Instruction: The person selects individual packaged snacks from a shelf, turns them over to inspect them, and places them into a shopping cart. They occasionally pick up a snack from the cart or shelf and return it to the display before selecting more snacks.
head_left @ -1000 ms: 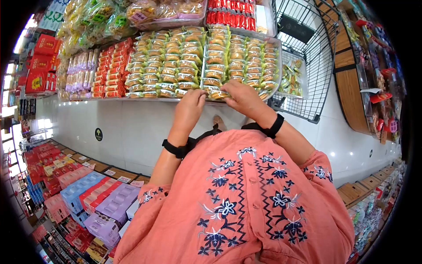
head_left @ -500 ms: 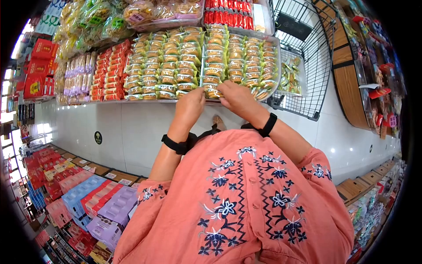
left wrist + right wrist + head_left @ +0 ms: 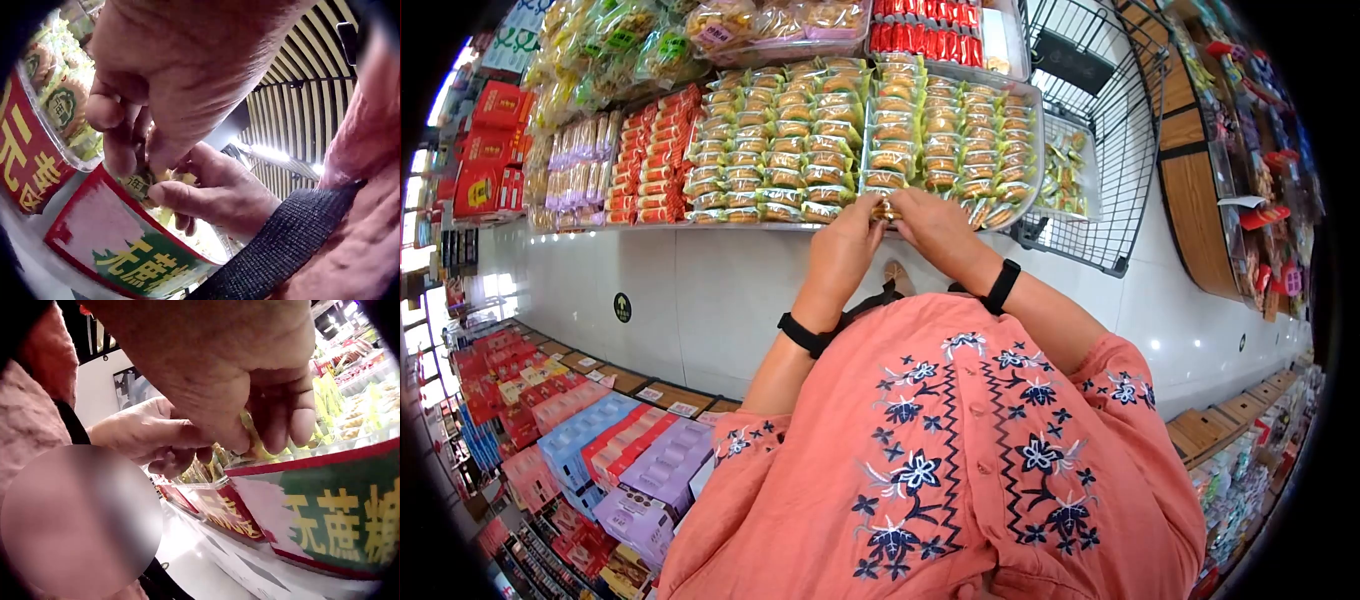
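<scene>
At the near edge of a clear tray (image 3: 1040, 165) of wrapped round biscuits (image 3: 940, 145), both hands meet over one wrapped biscuit (image 3: 884, 209) (image 3: 136, 186). My left hand (image 3: 840, 245) (image 3: 181, 69) (image 3: 144, 434) pinches it from the left with curled fingers. From the right, my right hand (image 3: 945, 228) (image 3: 219, 190) (image 3: 219, 369) holds it between thumb and fingers. The hands almost touch, and they hide most of the packet. Printed signs (image 3: 125, 240) (image 3: 331, 519) cover the front of the trays below the hands.
Left of the hands lie more biscuit rows (image 3: 785, 150), red-orange packets (image 3: 662, 160) and purple-white packets (image 3: 585, 160). A wire shopping cart (image 3: 1115, 190) stands at the right, holding a tray of green packets (image 3: 1062, 170). Stacked boxes (image 3: 615, 430) are at lower left.
Both hands have drawn closer together at the tray's near edge. My left hand has shifted right, my right hand slightly left.
</scene>
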